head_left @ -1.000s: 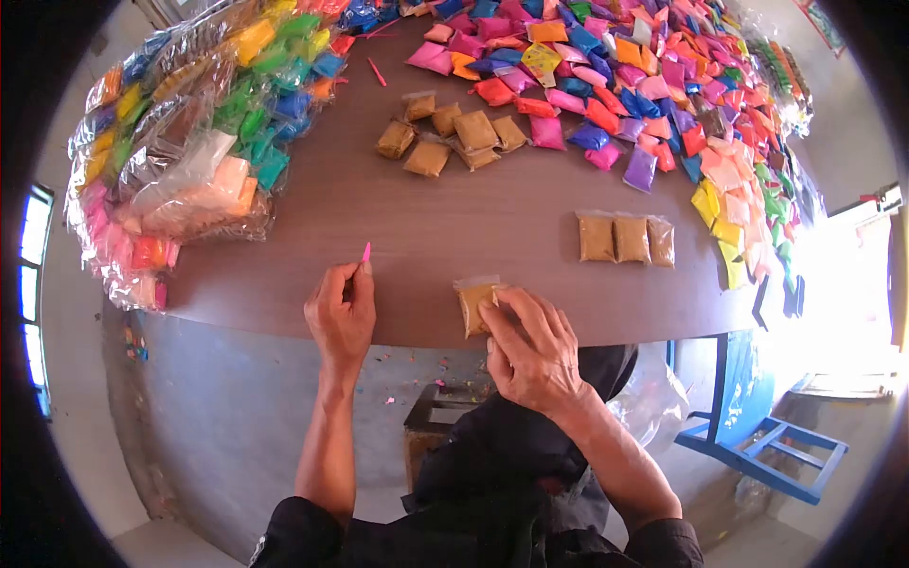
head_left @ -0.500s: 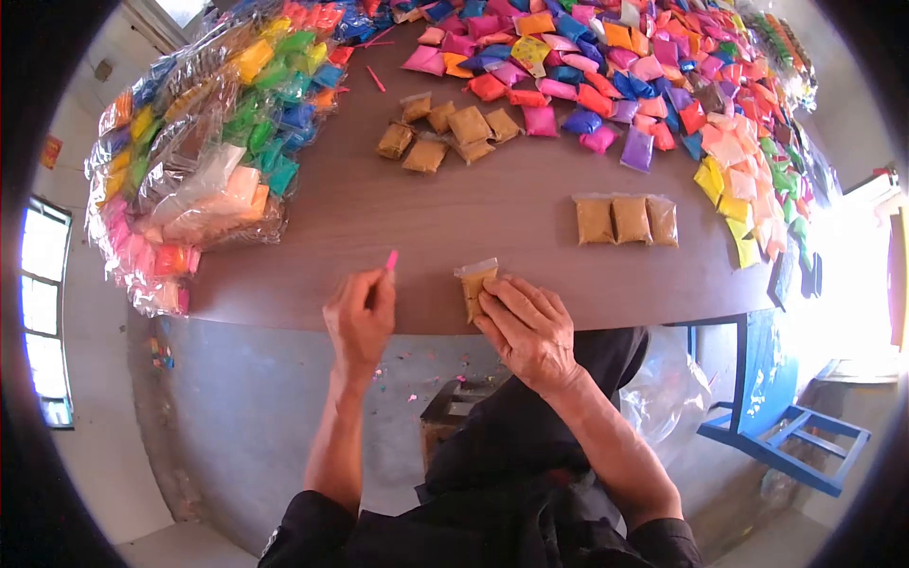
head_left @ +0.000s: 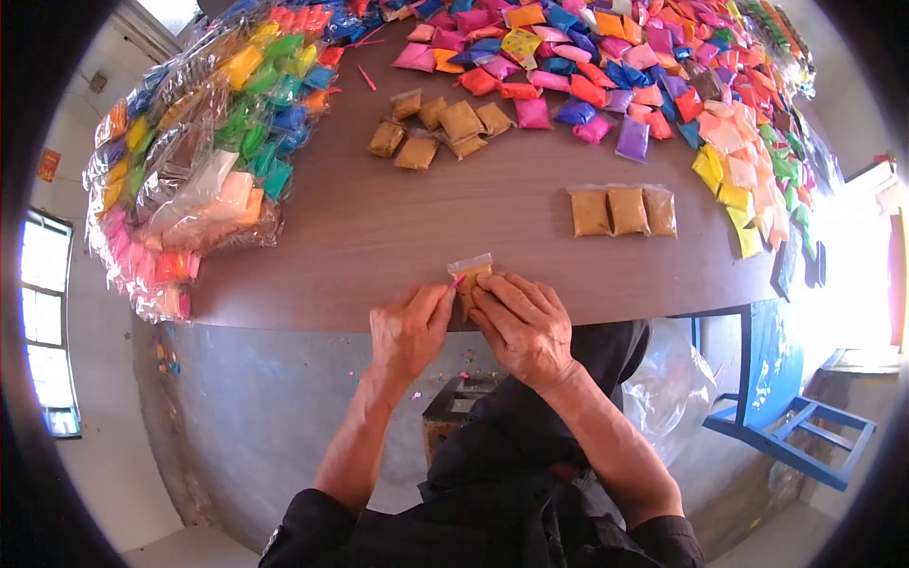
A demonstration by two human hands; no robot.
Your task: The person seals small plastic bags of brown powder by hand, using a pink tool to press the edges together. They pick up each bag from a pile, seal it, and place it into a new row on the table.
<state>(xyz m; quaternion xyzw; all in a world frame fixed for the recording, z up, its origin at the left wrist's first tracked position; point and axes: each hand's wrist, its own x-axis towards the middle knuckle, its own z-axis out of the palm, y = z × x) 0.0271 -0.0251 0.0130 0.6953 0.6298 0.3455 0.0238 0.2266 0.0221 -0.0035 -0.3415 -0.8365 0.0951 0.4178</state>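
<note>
A small clear packet of brown material [head_left: 471,272] lies at the table's near edge, its flat clear end pointing away from me. My right hand [head_left: 523,324] presses on its right side with the fingers together, hiding part of it. At its upper left, my left hand [head_left: 412,327] pinches a small pink stick [head_left: 458,281], whose tip touches the packet. Three brown packets [head_left: 625,210] lie in a row to the right. Further back, several more brown packets [head_left: 461,121] form a loose group.
Clear-wrapped coloured packets [head_left: 227,180] are heaped on the left of the brown table [head_left: 379,218]. Many coloured packets [head_left: 587,90] spread over the back and right. A pink stick [head_left: 366,78] lies behind. A blue chair [head_left: 772,379] and a stool [head_left: 445,407] stand below.
My left hand has moved right with the pink stick, from beside the packet to its upper left edge. My right hand stays on the packet. The view has shifted slightly.
</note>
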